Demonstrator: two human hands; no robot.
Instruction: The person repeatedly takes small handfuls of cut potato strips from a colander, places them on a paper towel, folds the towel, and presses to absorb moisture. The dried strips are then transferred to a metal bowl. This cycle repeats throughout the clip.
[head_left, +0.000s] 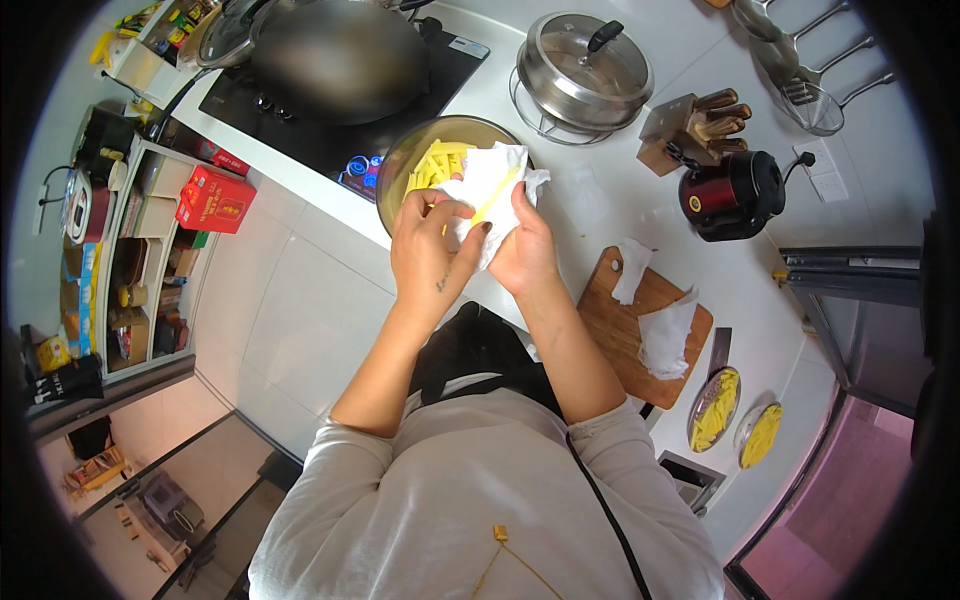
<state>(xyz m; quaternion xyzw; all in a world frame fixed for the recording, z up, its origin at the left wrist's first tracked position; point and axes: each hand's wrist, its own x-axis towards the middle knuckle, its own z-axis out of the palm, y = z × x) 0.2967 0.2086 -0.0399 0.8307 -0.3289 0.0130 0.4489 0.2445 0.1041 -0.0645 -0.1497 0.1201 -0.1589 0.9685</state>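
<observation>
In my right hand (530, 247) lies a crumpled white paper towel (487, 172), held over the near side of a large metal bowl (388, 176). One pale yellow cut strip (496, 196), probably potato, rests along the towel's fold. My left hand (431, 244) grips the towel's near left part, with thumb and bent fingers against it; a small yellow bit shows between these fingers. More yellow strips (437, 166) fill the bowl's left part. The towel and my hands hide the rest of its inside.
A wok (341, 64), blurred, stands on the black cooktop (315, 146). Beyond the bowl are a lidded steel pot (585, 71), a knife block (667, 131) and a red-black cooker (731, 196). Paper pieces lie on a wooden cutting board (615, 330), near two dishes of yellow strips (714, 412).
</observation>
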